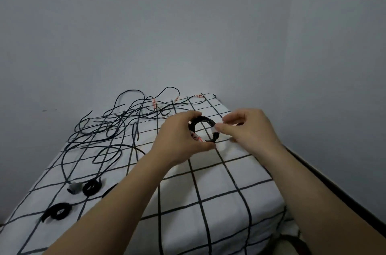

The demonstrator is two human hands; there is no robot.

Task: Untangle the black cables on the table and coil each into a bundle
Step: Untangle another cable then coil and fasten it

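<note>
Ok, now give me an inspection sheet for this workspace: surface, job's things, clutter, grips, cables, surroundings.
Surface: table covered by a white cloth with a black grid.
Job's things: coiled bundle held over the table in both hands.
Clutter: two rolled black straps and a grey piece near the left edge.
Grips: left hand curls round the bundle; right hand pinches a white tie on it.
Cables: loose black cables tangled at the far left.
Surroundings: plain grey wall.

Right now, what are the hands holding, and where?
A coiled black cable: left hand grips its left side, right hand pinches the white tag on it.
</note>
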